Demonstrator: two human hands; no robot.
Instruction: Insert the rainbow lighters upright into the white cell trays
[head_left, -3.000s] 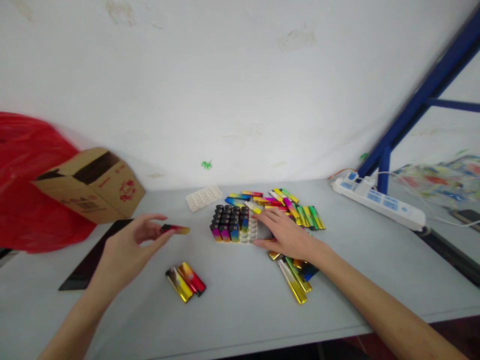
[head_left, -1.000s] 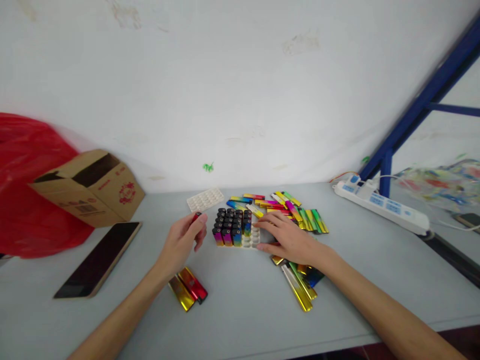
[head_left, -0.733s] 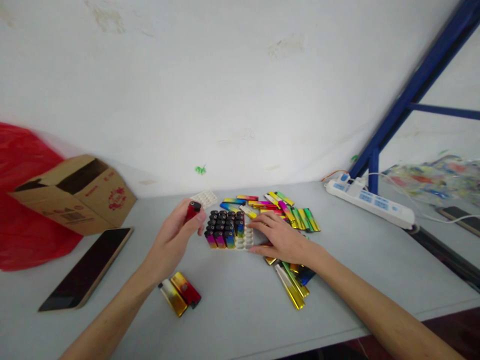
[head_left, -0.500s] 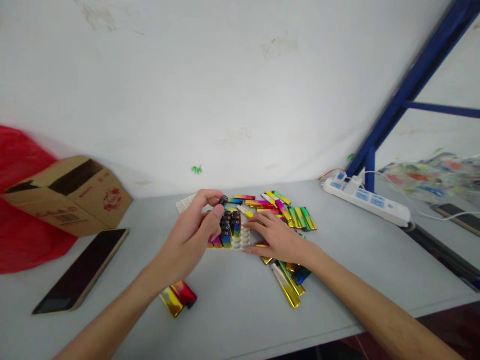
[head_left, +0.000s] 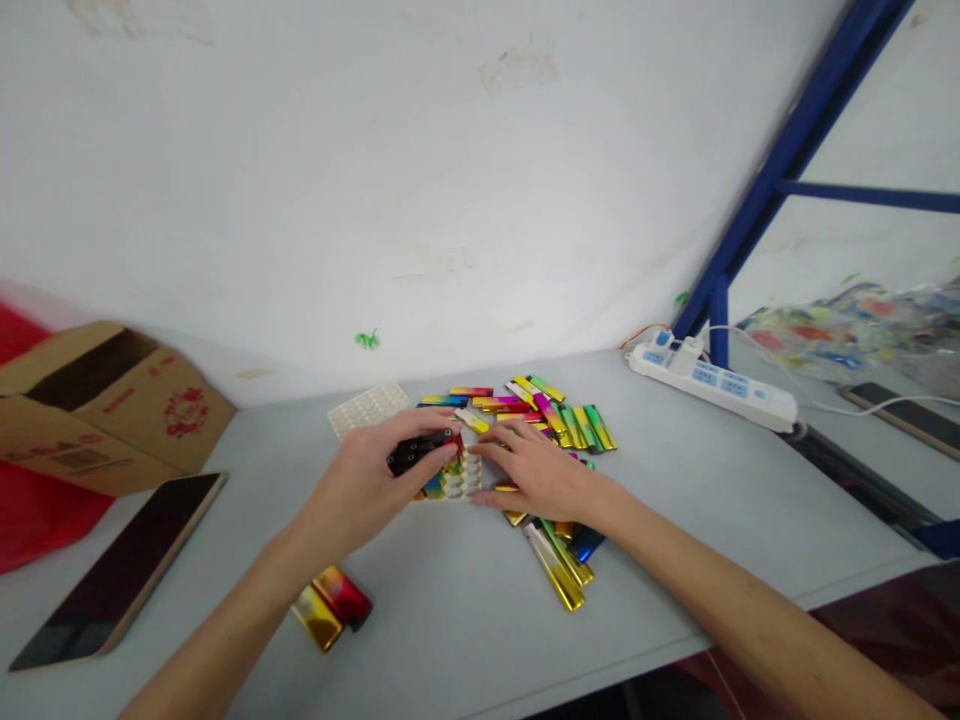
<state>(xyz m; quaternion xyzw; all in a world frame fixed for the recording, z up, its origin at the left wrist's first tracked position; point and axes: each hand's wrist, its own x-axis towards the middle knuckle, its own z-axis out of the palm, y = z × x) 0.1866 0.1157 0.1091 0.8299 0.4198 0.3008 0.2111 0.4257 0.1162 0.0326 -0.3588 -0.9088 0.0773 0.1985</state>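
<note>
My left hand (head_left: 367, 475) is closed around a row of black-topped lighters (head_left: 417, 452) over a white tray (head_left: 463, 485) with rounded pockets. Several shiny lighters in rainbow colours stand in that tray, partly hidden by the hand. My right hand (head_left: 536, 470) lies at the tray's right edge, fingers stretched out and apart, with its fingertips at the rim. Loose metallic lighters (head_left: 559, 420) lie beyond it, and more (head_left: 555, 565) stick out below it. In front of my left wrist are a red lighter (head_left: 343, 597) and a gold one (head_left: 317, 615).
A second white pocketed tray (head_left: 369, 408) lies behind my left hand. To the left are a dark phone-like slab (head_left: 124, 565), an open cardboard box (head_left: 127, 410) and a red bag (head_left: 45, 520). A white power strip (head_left: 712, 388) lies at the right near a blue frame (head_left: 772, 200).
My left hand has gone from pinching one black-topped lighter to wrapping round a row of them. The right hand stays at the tray's edge. The camera view has shifted slightly.
</note>
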